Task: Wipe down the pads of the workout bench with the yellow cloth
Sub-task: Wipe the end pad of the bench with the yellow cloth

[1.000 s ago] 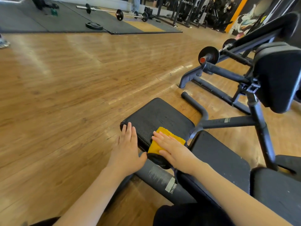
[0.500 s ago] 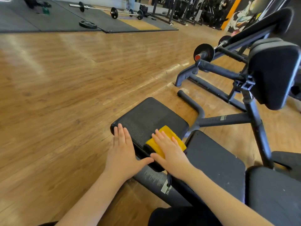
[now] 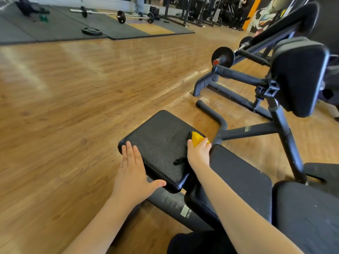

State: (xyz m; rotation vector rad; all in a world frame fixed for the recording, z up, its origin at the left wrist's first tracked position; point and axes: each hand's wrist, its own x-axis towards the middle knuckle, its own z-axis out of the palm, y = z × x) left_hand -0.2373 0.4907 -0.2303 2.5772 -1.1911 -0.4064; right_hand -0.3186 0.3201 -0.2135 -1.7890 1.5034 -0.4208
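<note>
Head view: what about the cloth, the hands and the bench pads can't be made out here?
- Yellow cloth: mostly hidden under the right hand; its fold can't be judged.
- Right fingers: curled over the cloth, tips out of sight.
- Nearest pad: cut off by the right and bottom edges.
- Left hand: its palm contact with the front pad is hidden.

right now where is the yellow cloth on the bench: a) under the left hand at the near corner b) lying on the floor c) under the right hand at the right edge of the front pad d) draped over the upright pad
c: the yellow cloth sits under the right hand at the right edge of the front pad; the left hand lies flat on the pad's left edge, bare.
</note>
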